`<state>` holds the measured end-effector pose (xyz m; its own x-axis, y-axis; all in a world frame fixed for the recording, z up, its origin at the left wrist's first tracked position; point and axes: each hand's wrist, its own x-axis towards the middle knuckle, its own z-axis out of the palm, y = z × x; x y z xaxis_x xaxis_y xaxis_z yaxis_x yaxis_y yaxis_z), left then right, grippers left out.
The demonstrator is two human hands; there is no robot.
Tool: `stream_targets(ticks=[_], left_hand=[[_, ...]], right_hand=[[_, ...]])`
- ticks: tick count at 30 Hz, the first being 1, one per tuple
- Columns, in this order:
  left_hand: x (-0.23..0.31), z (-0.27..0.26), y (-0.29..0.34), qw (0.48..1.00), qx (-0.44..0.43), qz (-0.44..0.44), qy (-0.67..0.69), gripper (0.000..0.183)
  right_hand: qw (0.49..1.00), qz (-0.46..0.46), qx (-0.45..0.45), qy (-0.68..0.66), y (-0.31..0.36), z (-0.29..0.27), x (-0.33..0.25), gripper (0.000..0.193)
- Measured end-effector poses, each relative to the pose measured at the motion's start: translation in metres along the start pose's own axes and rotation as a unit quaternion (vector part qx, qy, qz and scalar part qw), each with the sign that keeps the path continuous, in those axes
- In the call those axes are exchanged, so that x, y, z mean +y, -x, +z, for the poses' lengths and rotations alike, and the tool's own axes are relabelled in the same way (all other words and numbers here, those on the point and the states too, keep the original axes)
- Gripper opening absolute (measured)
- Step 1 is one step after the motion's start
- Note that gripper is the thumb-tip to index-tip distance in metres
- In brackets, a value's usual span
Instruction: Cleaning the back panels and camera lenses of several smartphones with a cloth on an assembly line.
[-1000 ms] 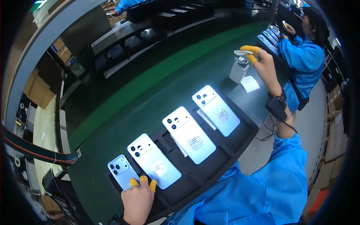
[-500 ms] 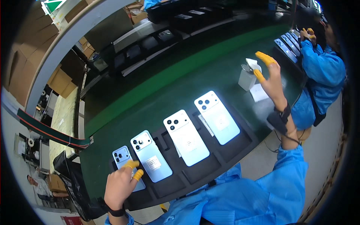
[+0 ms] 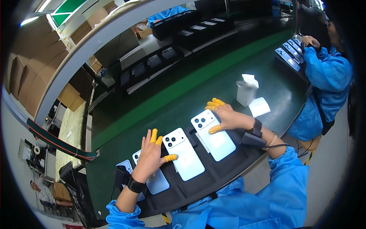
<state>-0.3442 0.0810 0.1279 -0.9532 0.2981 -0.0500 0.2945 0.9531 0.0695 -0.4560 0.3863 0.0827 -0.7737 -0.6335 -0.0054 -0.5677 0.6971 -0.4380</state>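
Observation:
Four light-blue smartphones lie back-up, side by side in a black tray (image 3: 179,191). My left hand (image 3: 151,154) is open over the second phone from the left (image 3: 158,185), its fingers spread. Its thumb, in a yellow finger cot, reaches the left edge of the third phone (image 3: 187,162). This hand and wrist partly cover the leftmost phone (image 3: 125,165). At the rightmost phone (image 3: 221,147), my right hand (image 3: 227,116) has its thumb on the back near the cameras. Its other fingers, in yellow cots, extend past the phone's upper right corner, apart from the thumb.
A white box (image 3: 246,93) with crumpled white material on top stands beyond my right hand, beside a white paper square (image 3: 260,107). At right, a co-worker in blue (image 3: 328,76) handles phones in another tray (image 3: 289,63). Black trays (image 3: 152,63) line the far side.
My right hand has come from beside the white box down and left to the rightmost phone. My left hand has moved up and right from the leftmost phone. The view has shifted slightly.

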Motion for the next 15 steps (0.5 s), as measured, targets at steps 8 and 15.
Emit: stream_targets(ticks=[8,15], left_hand=[[-0.008,0.004,-0.004,0.993,-0.005,-0.042,0.111,0.088],[0.021,-0.014,0.025,0.965,0.175,0.026,0.193,0.086]], right_hand=[[0.981,0.07,-0.065,-0.166,0.003,-0.024,-0.015,0.09],[0.968,-0.089,0.114,-0.207,0.038,-0.033,-0.04,0.083]])
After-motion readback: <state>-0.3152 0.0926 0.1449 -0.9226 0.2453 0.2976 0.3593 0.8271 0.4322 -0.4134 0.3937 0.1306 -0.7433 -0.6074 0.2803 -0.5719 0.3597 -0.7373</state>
